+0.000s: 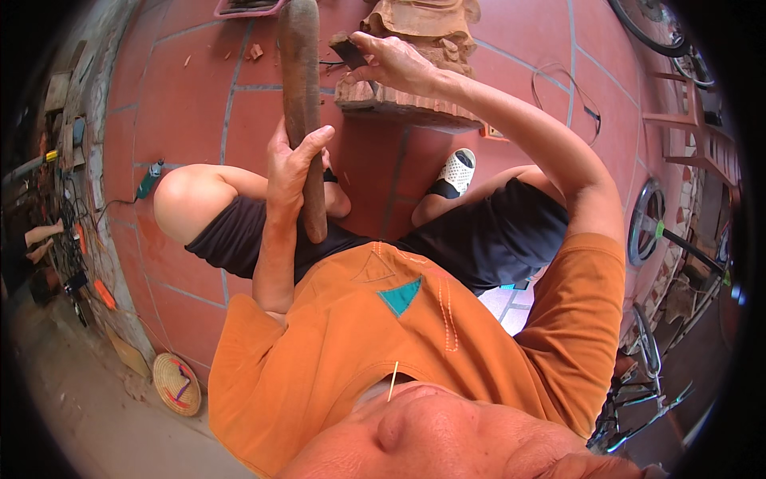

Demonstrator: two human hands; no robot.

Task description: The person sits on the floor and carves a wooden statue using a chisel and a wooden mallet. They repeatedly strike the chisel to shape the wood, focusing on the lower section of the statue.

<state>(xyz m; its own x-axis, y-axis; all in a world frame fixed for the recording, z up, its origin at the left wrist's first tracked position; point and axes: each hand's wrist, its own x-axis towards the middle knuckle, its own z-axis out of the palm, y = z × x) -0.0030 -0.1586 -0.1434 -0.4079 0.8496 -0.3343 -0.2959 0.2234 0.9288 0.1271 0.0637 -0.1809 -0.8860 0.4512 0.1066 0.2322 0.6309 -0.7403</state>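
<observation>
At 11 o'clock my left grip (295, 160) wraps a long wooden club (301, 76), smooth, brown and rounded, its far end meeting the upper edge. At 12 my right grip (399, 68) pinches a dark, flat-sided piece (349, 53); fingers cover part, so from here I cannot tell its full shape. Alongside, just past 12, carved tan wood (423, 24), ridged and wavy, runs out of view.

A long brown wooden club (300, 72), smooth and round-ended, is held lengthwise above the red tiled floor (187, 88) (its far end looks thicker). A short dark piece (348, 51) tilts by the left end of a tan carved block (451, 57), which lies on that floor.
</observation>
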